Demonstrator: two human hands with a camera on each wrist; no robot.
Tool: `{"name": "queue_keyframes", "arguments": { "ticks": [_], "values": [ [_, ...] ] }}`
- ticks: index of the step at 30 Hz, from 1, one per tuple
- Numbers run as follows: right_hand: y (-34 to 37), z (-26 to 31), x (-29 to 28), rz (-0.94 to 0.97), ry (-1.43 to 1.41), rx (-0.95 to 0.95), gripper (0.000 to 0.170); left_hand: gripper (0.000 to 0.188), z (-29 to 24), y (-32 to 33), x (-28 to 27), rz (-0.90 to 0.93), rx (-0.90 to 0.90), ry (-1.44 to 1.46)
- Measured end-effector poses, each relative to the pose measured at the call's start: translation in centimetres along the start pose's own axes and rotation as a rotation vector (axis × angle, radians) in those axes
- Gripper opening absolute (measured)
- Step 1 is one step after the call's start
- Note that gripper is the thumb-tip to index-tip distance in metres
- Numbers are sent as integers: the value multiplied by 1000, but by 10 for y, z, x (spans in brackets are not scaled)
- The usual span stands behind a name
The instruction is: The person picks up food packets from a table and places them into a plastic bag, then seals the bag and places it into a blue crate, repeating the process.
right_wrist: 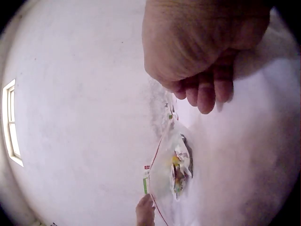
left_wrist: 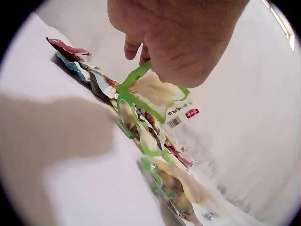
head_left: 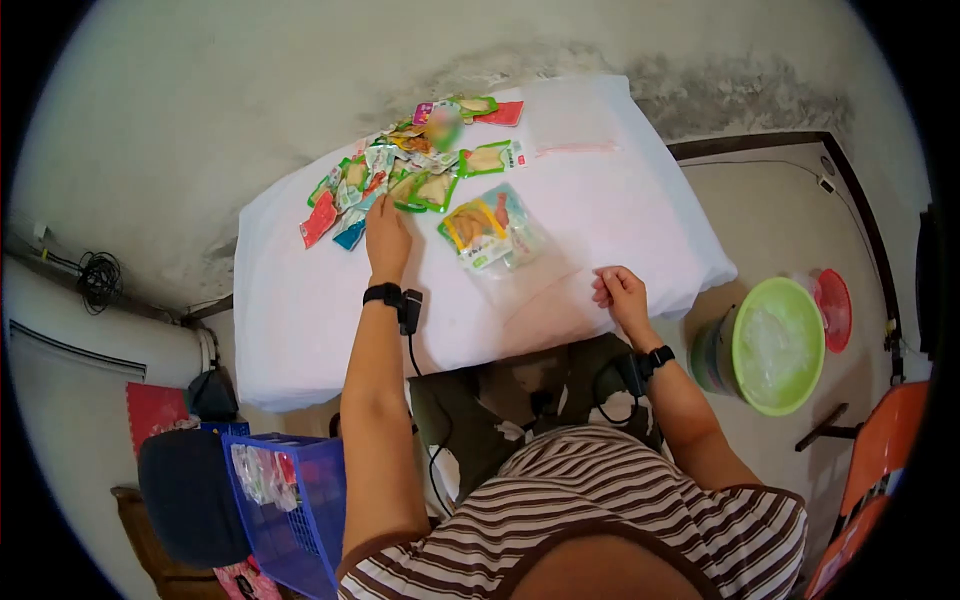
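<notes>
My left hand reaches over the pile of food packets at the table's far left. In the left wrist view its fingers hold a clear-fronted packet with a green border, pale food inside, and a white end with a barcode. My right hand lies by the near right table edge, fingers loosely curled and holding nothing. Between the hands lies a clear plastic bag with a yellow-and-green food packet inside. Its clear near end stretches toward the right hand. A red packet lies left of the left hand.
More clear bags lie flat at the table's far right. A wall stands behind the white-covered table. On the floor are a green tub and a red basin to the right, a blue crate at left.
</notes>
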State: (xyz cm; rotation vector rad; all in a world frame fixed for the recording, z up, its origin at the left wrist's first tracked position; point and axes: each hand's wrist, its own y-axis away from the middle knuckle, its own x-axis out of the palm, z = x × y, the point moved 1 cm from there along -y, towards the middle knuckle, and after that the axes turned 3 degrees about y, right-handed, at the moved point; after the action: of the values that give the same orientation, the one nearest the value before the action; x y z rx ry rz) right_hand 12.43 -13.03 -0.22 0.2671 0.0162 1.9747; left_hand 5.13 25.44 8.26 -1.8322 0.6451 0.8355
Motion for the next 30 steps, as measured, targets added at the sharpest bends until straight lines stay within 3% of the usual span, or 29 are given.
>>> {"name": "queue_keyframes", "arguments": {
  "ticks": [8,10,14,16,20,23,25,26,27,28,29,30],
  "values": [
    [-1,-2,0,-5,25,-19,22,33,8,41,-36,-169,-151,159],
    [-2,-5,0,0,31,-26,22,32,7,51,-45,-141,-366,317],
    [-3,-5,-2,5,39,-34,22,30,34,79,-23,-269,-523,506],
    [-4,-4,-2,24,3,-17,22,29,21,88,-31,-318,-702,899],
    [-1,19,5,27,56,-13,21,26,-14,95,-57,-302,-711,995],
    [10,49,25,16,170,-149,24,24,-39,104,-62,-75,-595,1119],
    [12,66,36,134,333,-454,34,25,-69,107,-72,201,-454,1097],
    [15,75,36,123,336,-450,34,24,-80,109,-70,331,-397,1121],
    [18,82,37,324,311,-269,37,24,-92,110,-68,340,-394,1126],
    [23,88,37,524,280,-85,40,24,-106,111,-65,414,-278,1112],
    [27,91,37,625,297,29,36,25,-118,112,-63,486,-161,1094],
    [30,85,34,618,296,29,36,25,-128,112,-62,492,-156,1096]
  ]
}}
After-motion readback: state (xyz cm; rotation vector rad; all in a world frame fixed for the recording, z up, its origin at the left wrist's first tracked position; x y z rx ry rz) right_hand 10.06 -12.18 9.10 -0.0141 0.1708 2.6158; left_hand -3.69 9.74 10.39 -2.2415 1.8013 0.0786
